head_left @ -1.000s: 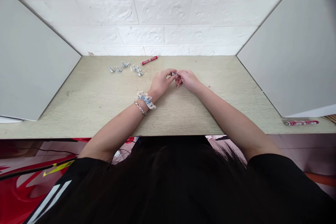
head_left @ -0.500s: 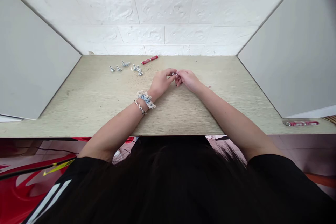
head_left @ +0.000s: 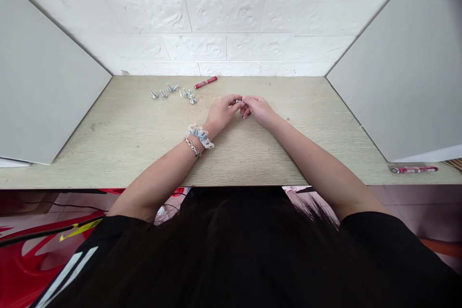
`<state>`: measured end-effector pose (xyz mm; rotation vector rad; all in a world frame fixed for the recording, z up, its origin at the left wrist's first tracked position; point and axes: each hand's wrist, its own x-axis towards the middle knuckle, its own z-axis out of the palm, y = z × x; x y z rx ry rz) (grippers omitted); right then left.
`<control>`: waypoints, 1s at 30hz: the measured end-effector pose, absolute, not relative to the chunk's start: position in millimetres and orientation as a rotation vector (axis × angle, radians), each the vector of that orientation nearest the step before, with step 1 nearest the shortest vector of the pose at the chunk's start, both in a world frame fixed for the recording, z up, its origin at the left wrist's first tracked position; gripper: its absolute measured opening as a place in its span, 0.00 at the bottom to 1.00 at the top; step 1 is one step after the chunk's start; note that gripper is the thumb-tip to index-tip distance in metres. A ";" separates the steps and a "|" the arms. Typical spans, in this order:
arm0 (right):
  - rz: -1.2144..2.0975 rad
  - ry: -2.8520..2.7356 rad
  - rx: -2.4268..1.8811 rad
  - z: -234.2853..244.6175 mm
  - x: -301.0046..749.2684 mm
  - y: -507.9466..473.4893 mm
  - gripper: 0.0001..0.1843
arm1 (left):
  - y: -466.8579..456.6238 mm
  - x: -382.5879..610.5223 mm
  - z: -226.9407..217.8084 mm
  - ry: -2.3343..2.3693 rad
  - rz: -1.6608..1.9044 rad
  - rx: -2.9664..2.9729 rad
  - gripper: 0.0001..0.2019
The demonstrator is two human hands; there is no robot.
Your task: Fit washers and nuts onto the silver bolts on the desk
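Over the middle of the table, my left hand and my right hand meet fingertip to fingertip. Between them is a small silvery bolt, mostly covered by the fingers. The left thumb and fingers pinch one end of it; the right fingers are closed at the other end. Left of my hands, several similar silvery bolts stand on broad round heads with their shanks up, some bunched together.
A red tube-shaped pen lies near the wall behind the bolts. Another red pen-like tube lies at the front right edge of the table. Grey panels flank both sides, and a white brick-patterned wall closes the back.
My fingers have shifted very slightly around the bolt. Both hands stay in the same place, and the things on the table have not moved.
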<state>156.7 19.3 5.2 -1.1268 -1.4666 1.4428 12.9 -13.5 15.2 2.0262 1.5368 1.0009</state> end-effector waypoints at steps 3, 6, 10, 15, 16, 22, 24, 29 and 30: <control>1.451 -1.454 -1.111 4.7 156.5 19.3 0.15 | -14.1 13.3 16.1 1.541 0.997 2.023 0.12; 1.457 -1.452 -1.081 3.9 156.8 19.3 0.14 | -14.8 13.5 16.7 1.547 0.989 2.020 0.12; 1.450 -1.466 -1.077 4.0 157.3 18.9 0.14 | -14.8 13.5 16.2 1.539 1.005 2.005 0.12; 1.437 -1.468 -1.106 4.4 157.0 19.3 0.13 | -15.1 13.5 17.3 1.559 0.996 1.996 0.12; 1.439 -1.464 -1.102 4.4 156.9 19.3 0.13 | -15.3 13.6 17.8 1.565 0.988 1.997 0.12; 1.466 -1.427 -1.092 3.9 156.4 19.3 0.10 | -16.5 14.1 19.5 1.586 0.921 2.027 0.12; 1.475 -1.420 -1.094 4.0 156.1 19.4 0.09 | -16.5 14.1 19.2 1.587 0.922 2.032 0.12; 1.489 -1.419 -1.111 5.1 156.0 19.3 0.07 | -15.9 13.8 18.1 1.577 0.934 2.028 0.13; 1.489 -1.419 -1.113 5.4 156.0 19.2 0.07 | -15.8 13.8 18.0 1.579 0.931 2.026 0.13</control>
